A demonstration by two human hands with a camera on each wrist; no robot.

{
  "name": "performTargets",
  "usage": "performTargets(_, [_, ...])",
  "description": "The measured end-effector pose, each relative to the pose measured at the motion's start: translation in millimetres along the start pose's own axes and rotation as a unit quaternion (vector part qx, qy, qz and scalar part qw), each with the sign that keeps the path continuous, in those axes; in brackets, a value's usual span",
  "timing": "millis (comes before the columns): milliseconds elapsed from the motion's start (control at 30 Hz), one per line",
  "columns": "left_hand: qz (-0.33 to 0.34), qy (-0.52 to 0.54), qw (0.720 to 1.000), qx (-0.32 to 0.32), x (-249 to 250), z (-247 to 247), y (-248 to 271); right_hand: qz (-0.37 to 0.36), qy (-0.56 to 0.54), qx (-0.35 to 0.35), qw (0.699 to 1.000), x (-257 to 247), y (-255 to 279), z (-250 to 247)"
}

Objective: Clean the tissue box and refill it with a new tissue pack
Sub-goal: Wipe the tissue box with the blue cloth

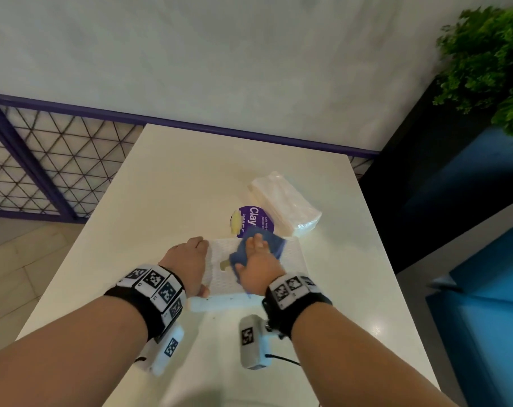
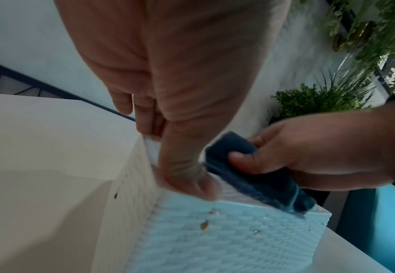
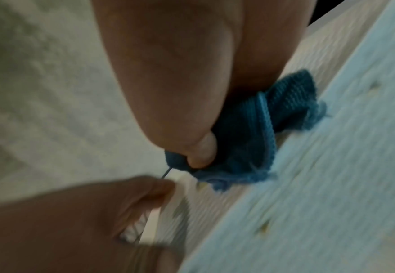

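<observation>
A white woven-textured tissue box (image 1: 293,259) (image 2: 227,236) (image 3: 332,184) stands on the table near the front edge, with small brown specks on its sides. My left hand (image 1: 190,262) (image 2: 182,147) grips the box's left end, thumb on the near corner and fingers over the far edge. My right hand (image 1: 258,265) (image 2: 320,157) (image 3: 192,110) holds a folded blue cloth (image 1: 274,245) (image 2: 262,175) (image 3: 250,138) pressed on the box's top. A new tissue pack (image 1: 284,201) in clear wrap lies just behind the box.
A round purple sign (image 1: 256,220) with a yellow patch lies between the box and the pack. The white table (image 1: 176,186) abuts a purple-framed lattice rail (image 1: 43,160) at the back. Green plants (image 1: 490,54) and blue seating (image 1: 484,289) stand to the right.
</observation>
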State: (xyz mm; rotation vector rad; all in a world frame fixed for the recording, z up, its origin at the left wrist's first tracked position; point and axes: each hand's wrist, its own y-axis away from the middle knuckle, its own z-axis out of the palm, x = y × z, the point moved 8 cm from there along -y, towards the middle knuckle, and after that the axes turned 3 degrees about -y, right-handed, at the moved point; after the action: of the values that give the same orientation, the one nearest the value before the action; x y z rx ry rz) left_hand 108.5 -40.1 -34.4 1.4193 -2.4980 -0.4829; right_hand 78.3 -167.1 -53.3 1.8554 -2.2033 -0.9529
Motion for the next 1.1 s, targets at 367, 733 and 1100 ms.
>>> performTargets(367, [-0.022, -0.030, 0.999, -0.032, 0, 2, -6, -0.036, 0.193, -0.045, 0.980, 30, 20, -37])
performTargets(733, [0.020, 0.000, 1.000, -0.002, -4, 4, -3, 0.056, 0.012, 0.022, 0.998, 52, 6, -17])
performTargets(1100, [0.008, -0.027, 0.999, -0.027, -7, 5, -4, -0.111, 0.224, -0.095, 0.964, 37, 16, 8])
